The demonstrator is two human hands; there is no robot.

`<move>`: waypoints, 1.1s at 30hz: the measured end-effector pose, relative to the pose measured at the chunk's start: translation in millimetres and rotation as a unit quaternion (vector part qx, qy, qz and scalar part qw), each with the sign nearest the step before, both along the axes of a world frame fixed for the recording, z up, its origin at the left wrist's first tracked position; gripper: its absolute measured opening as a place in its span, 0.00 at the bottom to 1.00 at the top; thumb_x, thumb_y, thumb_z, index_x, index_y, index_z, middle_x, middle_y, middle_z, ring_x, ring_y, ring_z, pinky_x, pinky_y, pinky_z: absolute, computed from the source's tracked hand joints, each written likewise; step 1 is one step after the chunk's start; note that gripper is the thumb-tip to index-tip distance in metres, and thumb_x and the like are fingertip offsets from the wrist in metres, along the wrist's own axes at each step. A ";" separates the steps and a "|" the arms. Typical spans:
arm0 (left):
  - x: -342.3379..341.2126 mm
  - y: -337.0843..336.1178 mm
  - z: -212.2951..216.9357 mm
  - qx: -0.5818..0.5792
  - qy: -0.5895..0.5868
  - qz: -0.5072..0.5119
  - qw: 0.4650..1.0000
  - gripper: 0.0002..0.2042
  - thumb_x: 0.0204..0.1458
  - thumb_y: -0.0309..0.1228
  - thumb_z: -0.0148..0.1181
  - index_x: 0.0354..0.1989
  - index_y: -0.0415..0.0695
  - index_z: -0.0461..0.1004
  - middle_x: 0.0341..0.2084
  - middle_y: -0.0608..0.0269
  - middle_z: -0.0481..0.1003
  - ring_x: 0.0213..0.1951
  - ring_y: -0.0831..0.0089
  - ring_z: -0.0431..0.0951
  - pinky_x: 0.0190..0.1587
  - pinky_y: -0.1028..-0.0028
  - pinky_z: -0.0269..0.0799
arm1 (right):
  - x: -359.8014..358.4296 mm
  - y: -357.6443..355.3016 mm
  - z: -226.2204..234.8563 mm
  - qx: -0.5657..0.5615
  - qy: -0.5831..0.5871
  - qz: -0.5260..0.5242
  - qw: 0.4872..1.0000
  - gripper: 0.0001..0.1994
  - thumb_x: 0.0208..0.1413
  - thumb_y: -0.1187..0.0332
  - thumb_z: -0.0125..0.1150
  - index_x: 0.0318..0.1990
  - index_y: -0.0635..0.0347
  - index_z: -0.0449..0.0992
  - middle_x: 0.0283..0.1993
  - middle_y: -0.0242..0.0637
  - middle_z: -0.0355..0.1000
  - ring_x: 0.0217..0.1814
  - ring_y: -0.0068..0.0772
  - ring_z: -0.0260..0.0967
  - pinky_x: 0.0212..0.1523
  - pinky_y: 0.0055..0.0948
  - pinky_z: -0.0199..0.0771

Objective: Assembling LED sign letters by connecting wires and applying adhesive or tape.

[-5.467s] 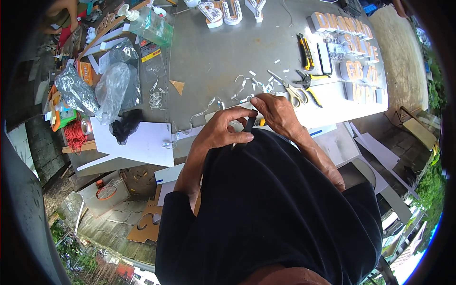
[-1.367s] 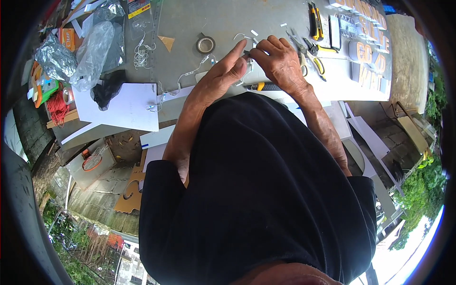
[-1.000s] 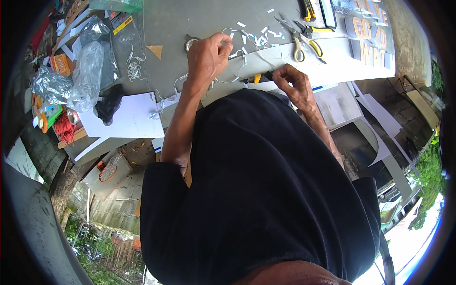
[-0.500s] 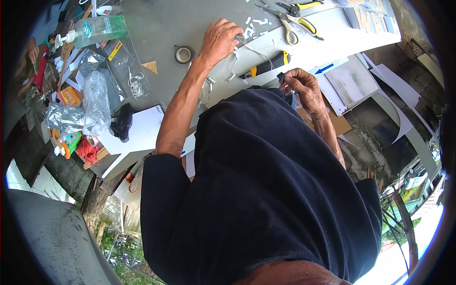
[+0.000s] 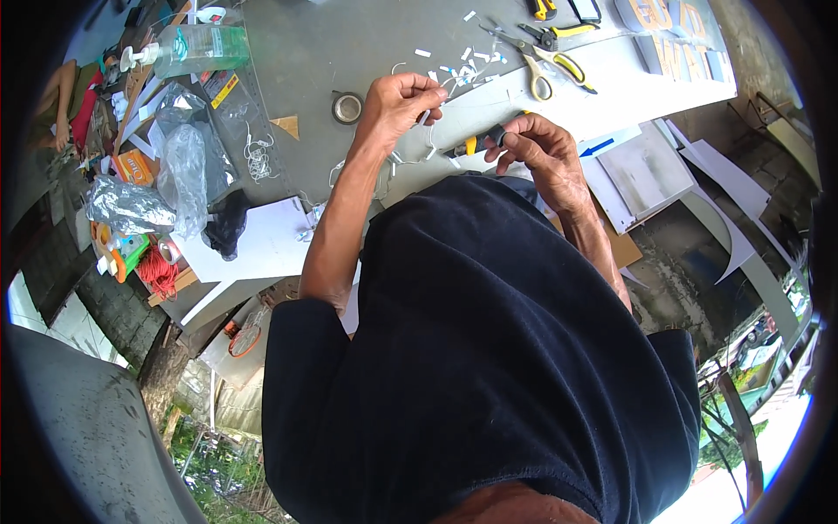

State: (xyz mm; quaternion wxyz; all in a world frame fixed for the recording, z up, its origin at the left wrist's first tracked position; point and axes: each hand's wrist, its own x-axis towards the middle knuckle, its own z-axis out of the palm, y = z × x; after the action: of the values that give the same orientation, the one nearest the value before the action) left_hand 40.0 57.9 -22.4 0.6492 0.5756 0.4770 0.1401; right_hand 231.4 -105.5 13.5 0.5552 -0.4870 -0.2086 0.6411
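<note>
My left hand point(image 5: 401, 106) is above the middle of the table, thumb and fingers pinched on a thin white wire point(image 5: 450, 87). Small white modules on a wire string point(image 5: 429, 152) trail below that hand toward my body. Over the table's near edge, my right hand point(image 5: 548, 166) pinches a small black strip point(image 5: 497, 134) that looks like tape. Partly behind the right hand lies a tool with a yellow and black handle point(image 5: 472, 145). A roll of black tape point(image 5: 346, 106) rests left of my left hand.
Scissors point(image 5: 541, 80) and yellow-handled pliers point(image 5: 567, 31) lie at the far right, beside white scraps point(image 5: 471, 63). Raised letters point(image 5: 676, 48) stand beyond. A pump bottle point(image 5: 202, 49), plastic bags point(image 5: 183, 170) and red cord point(image 5: 157, 269) crowd the left. Another person's arm point(image 5: 61, 105) shows far left.
My left hand has drawn back toward me with the wire. My right hand has shifted left with the black strip, so the hands are closer together. The view has tilted slightly.
</note>
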 end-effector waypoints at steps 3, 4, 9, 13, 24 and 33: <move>-11.2 -17.8 16.3 -0.142 -0.053 0.054 0.987 0.12 0.53 0.29 0.70 0.40 0.33 0.80 0.28 0.56 0.81 0.29 0.72 0.82 0.29 0.75 0.79 | -9.1 12.6 3.7 -0.010 0.005 0.007 1.000 0.08 0.62 0.68 0.64 0.41 0.66 0.78 0.35 0.42 0.79 0.38 0.31 0.79 0.35 0.29 0.79; -14.6 -24.4 14.9 -0.155 -0.071 0.066 0.983 0.12 0.54 0.28 0.70 0.41 0.33 0.80 0.29 0.56 0.81 0.29 0.72 0.82 0.29 0.75 0.79 | -10.6 15.3 0.0 -0.026 -0.001 0.010 1.000 0.08 0.62 0.68 0.64 0.41 0.65 0.78 0.36 0.42 0.80 0.37 0.30 0.79 0.35 0.30 0.79; -25.0 -47.6 16.3 -0.130 -0.138 0.102 0.977 0.10 0.53 0.24 0.69 0.41 0.32 0.80 0.30 0.55 0.82 0.31 0.71 0.83 0.31 0.76 0.79 | -17.1 26.3 2.0 -0.080 -0.022 0.044 0.996 0.07 0.62 0.68 0.64 0.40 0.63 0.79 0.35 0.38 0.79 0.34 0.27 0.76 0.32 0.28 0.76; -29.8 -56.0 24.4 -0.043 -0.073 0.066 0.994 0.10 0.55 0.23 0.67 0.44 0.33 0.80 0.32 0.57 0.82 0.33 0.75 0.82 0.37 0.75 0.80 | -16.4 30.4 7.4 -0.118 -0.009 0.057 0.991 0.07 0.61 0.70 0.63 0.40 0.65 0.79 0.32 0.36 0.77 0.32 0.25 0.75 0.29 0.26 0.73; -39.6 -63.0 10.6 -0.048 -0.100 0.101 0.989 0.16 0.51 0.23 0.69 0.50 0.35 0.79 0.31 0.58 0.83 0.31 0.79 0.81 0.36 0.80 0.78 | -25.7 42.0 -3.6 -0.185 0.029 0.108 0.976 0.07 0.59 0.70 0.65 0.39 0.64 0.79 0.30 0.34 0.76 0.29 0.22 0.70 0.25 0.23 0.66; -34.2 -69.5 24.4 0.111 0.028 0.107 0.988 0.29 0.48 0.20 0.71 0.61 0.38 0.70 0.32 0.59 0.84 0.34 0.77 0.83 0.41 0.76 0.77 | -29.1 47.3 -16.9 -0.221 0.035 0.127 0.966 0.05 0.58 0.72 0.62 0.39 0.64 0.79 0.29 0.34 0.75 0.28 0.20 0.68 0.22 0.20 0.63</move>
State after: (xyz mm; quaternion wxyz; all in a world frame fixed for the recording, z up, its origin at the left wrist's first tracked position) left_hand 5.8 -11.6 2.0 0.5494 0.5929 0.5353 0.2450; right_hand 202.3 -58.2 -3.4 0.3544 -0.5445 -0.1020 0.7533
